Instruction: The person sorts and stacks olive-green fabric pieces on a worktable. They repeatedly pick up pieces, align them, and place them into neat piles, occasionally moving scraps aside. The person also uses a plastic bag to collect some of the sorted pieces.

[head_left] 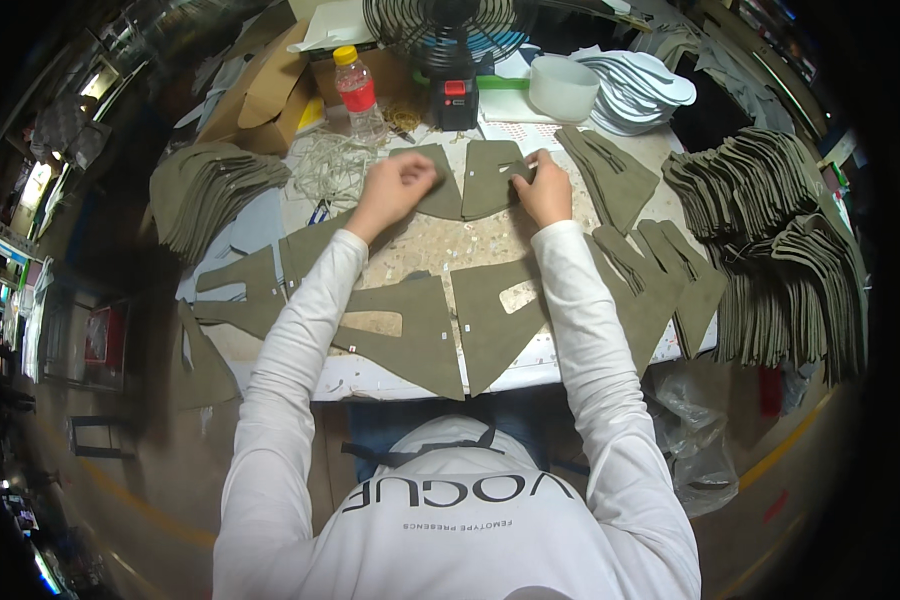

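Two olive-green cut pieces, the left piece [438, 205] and the right piece [490, 195], lie side by side at the far middle of the table. My left hand [395, 190] is over the outer edge of the left one, fingers curled together and a little blurred; what they hold, if anything, is hidden. At the right piece's outer edge, my right hand [546, 190] pinches the material between thumb and fingers. Nearer me lie larger olive pieces with cut-out slots, a left one [420, 350] and a right one [485, 345], bearing small white tags.
Stacks of olive pieces stand left [210, 190] and right [740, 180]. Behind are a black fan [450, 30], a bottle with a yellow cap [356, 90], a white tub [564, 88], a pale stack [640, 90], a cardboard box [260, 90] and tangled pale strips [325, 170].
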Action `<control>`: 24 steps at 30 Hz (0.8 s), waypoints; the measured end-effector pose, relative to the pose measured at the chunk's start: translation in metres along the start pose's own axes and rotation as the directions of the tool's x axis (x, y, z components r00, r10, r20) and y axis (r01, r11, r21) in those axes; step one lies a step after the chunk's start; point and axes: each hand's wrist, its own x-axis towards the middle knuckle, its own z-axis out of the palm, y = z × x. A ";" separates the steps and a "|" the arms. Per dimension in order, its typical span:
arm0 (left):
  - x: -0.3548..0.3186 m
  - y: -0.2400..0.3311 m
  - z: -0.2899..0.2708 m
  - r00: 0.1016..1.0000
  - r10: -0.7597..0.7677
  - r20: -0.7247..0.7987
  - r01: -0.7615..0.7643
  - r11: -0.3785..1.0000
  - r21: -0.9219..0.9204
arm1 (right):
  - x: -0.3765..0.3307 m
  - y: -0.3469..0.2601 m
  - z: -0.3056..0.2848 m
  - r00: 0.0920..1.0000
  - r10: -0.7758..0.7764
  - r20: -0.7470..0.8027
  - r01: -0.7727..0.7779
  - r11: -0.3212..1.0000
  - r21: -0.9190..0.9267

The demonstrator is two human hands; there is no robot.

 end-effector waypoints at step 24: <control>-0.209 0.112 -0.037 0.913 0.405 0.046 -0.367 0.768 0.524 | -0.174 -0.046 -0.120 0.829 0.177 0.530 -0.483 0.703 0.522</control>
